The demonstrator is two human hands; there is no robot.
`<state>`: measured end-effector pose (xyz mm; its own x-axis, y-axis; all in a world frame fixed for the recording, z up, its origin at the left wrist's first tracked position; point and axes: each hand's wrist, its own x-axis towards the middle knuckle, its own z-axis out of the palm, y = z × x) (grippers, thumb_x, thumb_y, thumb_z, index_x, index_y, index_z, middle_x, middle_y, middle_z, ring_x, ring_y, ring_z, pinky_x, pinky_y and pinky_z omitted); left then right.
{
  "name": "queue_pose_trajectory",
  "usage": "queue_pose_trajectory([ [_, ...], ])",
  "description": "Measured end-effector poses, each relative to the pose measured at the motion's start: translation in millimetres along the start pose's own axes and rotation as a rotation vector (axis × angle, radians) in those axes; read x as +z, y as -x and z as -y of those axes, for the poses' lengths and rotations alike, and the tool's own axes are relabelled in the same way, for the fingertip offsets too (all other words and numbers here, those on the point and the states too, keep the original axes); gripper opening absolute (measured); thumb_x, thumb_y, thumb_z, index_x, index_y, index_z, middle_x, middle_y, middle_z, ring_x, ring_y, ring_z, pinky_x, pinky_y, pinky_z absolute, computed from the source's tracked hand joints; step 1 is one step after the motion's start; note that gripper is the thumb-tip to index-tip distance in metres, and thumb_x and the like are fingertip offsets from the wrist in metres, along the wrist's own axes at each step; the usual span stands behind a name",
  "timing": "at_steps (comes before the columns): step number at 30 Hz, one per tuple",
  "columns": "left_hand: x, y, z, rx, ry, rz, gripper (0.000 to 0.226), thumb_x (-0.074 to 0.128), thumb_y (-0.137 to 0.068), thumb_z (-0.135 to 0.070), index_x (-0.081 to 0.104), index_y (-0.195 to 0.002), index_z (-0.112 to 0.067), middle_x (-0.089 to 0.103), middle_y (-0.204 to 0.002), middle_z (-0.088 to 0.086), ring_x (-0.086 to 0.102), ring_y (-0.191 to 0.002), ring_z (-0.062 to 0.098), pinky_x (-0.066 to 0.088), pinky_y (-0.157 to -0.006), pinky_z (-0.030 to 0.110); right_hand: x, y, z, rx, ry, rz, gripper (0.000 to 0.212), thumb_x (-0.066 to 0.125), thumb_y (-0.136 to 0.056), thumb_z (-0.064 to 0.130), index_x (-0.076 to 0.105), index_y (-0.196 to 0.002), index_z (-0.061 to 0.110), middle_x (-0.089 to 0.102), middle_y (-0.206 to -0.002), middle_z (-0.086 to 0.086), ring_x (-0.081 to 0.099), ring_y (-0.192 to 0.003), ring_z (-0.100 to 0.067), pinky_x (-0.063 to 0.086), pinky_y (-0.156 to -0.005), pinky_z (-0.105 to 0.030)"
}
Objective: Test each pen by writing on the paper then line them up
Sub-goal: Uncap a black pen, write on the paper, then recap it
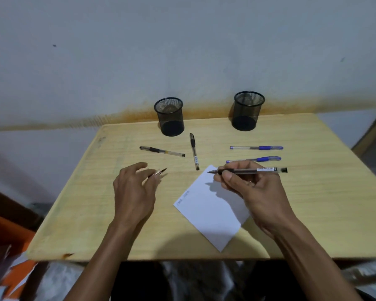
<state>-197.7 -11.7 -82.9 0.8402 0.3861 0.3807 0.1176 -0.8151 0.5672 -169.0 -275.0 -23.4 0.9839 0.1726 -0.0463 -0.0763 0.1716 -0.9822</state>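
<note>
The wooden table (pixel 313 213) has bare room along its near edge and at both sides; its far edge meets the wall, where two black mesh pen cups (pixel 170 116) (pixel 247 111) stand. The white paper (pixel 213 213) lies angled right of centre, with faint writing at its left corner. The right hand (pixel 254 190) pinches an uncapped black pen (pixel 248 170) held nearly level, tip just above the paper's far corner. The left hand (pixel 132 192) hovers palm down, fingers loosely closed on a pen cap (pixel 159 172). Two black pens (pixel 162 151) (pixel 194 151) and two blue pens (pixel 256 147) (pixel 254 159) lie beyond the hands.
</note>
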Motion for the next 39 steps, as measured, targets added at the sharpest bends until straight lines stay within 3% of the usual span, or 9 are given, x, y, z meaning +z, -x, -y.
queue_pose_trajectory([
  [4,-7,13,-45,0.089,0.288,-0.019,0.019,0.062,-0.09,-0.036,0.077,-0.1,-0.03,0.064,-0.12,-0.015,0.049,-0.118,0.005,0.043,-0.099,0.032,3,4,12,-0.159,0.131,0.007,0.01,0.081,-0.08,0.019,0.079,-0.09,0.016,0.079,-0.104,0.004,0.072,-0.105,-0.006,0.06,-0.086,-0.023],
  [8,-6,22,-65,0.2,0.379,-0.008,0.016,0.065,-0.091,-0.029,0.077,-0.101,-0.027,0.064,-0.123,-0.015,0.052,-0.124,0.012,0.045,-0.1,0.048,6,4,19,-0.248,0.277,0.026,0.015,0.083,-0.073,0.036,0.082,-0.084,0.026,0.063,-0.133,0.016,0.056,-0.122,0.01,0.05,-0.103,-0.038],
  [11,-8,26,-72,0.235,0.418,0.003,0.019,0.061,-0.093,-0.038,0.076,-0.102,-0.031,0.063,-0.124,-0.017,0.052,-0.125,0.015,0.045,-0.099,0.053,6,6,19,-0.254,0.301,0.013,0.027,0.08,-0.069,0.045,0.083,-0.086,0.025,0.06,-0.138,0.016,0.053,-0.126,0.01,0.048,-0.108,-0.047],
  [17,-8,27,-79,0.322,0.408,0.018,0.018,0.059,-0.093,-0.041,0.071,-0.106,-0.04,0.063,-0.125,-0.018,0.052,-0.123,0.014,0.044,-0.098,0.056,6,8,18,-0.244,0.319,0.028,0.024,0.08,-0.068,0.045,0.082,-0.083,0.027,0.059,-0.137,0.018,0.054,-0.127,0.006,0.048,-0.108,-0.047],
  [23,-7,28,-87,0.424,0.368,-0.004,0.018,0.058,-0.095,-0.028,0.074,-0.101,-0.022,0.066,-0.103,-0.02,0.059,-0.103,0.01,0.046,-0.089,0.051,8,8,13,-0.255,0.292,0.026,0.022,0.08,-0.069,0.043,0.083,-0.084,0.028,0.065,-0.128,0.015,0.058,-0.123,0.004,0.054,-0.1,-0.05],
  [28,-9,27,-90,0.433,0.367,0.005,0.019,0.057,-0.094,-0.023,0.074,-0.099,-0.016,0.067,-0.1,-0.014,0.06,-0.1,0.011,0.048,-0.088,0.053,12,9,10,-0.289,0.255,0.017,0.033,0.081,-0.068,0.036,0.08,-0.09,0.012,0.073,-0.105,0.011,0.069,-0.102,0.0,0.059,-0.083,-0.036],
  [33,-23,15,-72,0.472,0.228,0.064,0.017,0.056,-0.095,-0.03,0.072,-0.097,-0.023,0.066,-0.098,-0.019,0.056,-0.097,0.01,0.042,-0.094,0.056,-4,9,29,-0.249,0.153,0.132,0.017,0.086,-0.065,0.031,0.082,-0.078,0.023,0.079,-0.08,0.004,0.072,-0.075,-0.006,0.057,-0.068,-0.022],
  [37,-30,2,-59,0.495,0.15,0.152,0.016,0.053,-0.097,-0.034,0.067,-0.097,-0.028,0.065,-0.098,-0.019,0.059,-0.096,0.013,0.041,-0.095,0.056,-11,2,38,-0.325,0.576,0.14,0.013,0.089,-0.072,0.028,0.082,-0.083,0.032,0.079,-0.078,0.014,0.072,-0.074,-0.001,0.054,-0.071,-0.017],
  [39,-31,-5,-59,0.51,0.117,0.176,0.017,0.05,-0.099,-0.035,0.065,-0.097,-0.027,0.064,-0.098,-0.017,0.058,-0.097,0.014,0.041,-0.094,0.055,-4,-1,35,-0.396,0.835,0.104,0.014,0.089,-0.074,0.036,0.083,-0.086,0.033,0.076,-0.075,0.019,0.07,-0.077,-0.004,0.055,-0.07,-0.028],
])
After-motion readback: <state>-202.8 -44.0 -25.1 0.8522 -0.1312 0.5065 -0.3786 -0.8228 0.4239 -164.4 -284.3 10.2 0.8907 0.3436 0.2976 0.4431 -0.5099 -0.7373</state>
